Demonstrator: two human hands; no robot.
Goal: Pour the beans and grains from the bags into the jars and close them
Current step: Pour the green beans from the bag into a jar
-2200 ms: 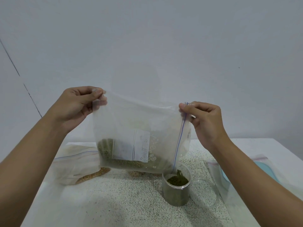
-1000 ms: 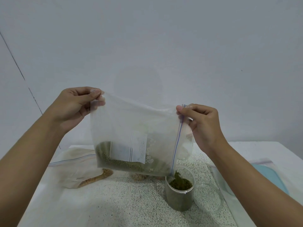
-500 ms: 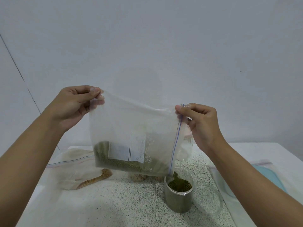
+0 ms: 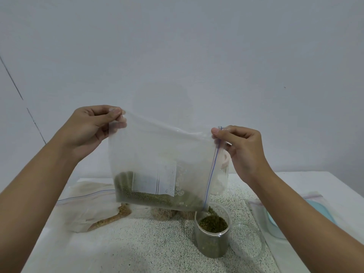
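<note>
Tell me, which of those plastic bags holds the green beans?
The zip bag pinched up by left hand and right hand, tipped over the jar. The left bag lies flat, holding brownish grains; the right bag lies flat too.

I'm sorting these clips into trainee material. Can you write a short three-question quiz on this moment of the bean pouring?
1. True or false: the left hand and the right hand each pinch an upper corner of the clear zip bag.
2. Where do the green beans leave the bag? A) from its lowest corner, by the zip line, into the jar; B) into a bowl; C) into a cup.
3. Fill in: the clear lid lies just to the ____ of the jar.

Key: 1 true; 2 A; 3 right.
</note>
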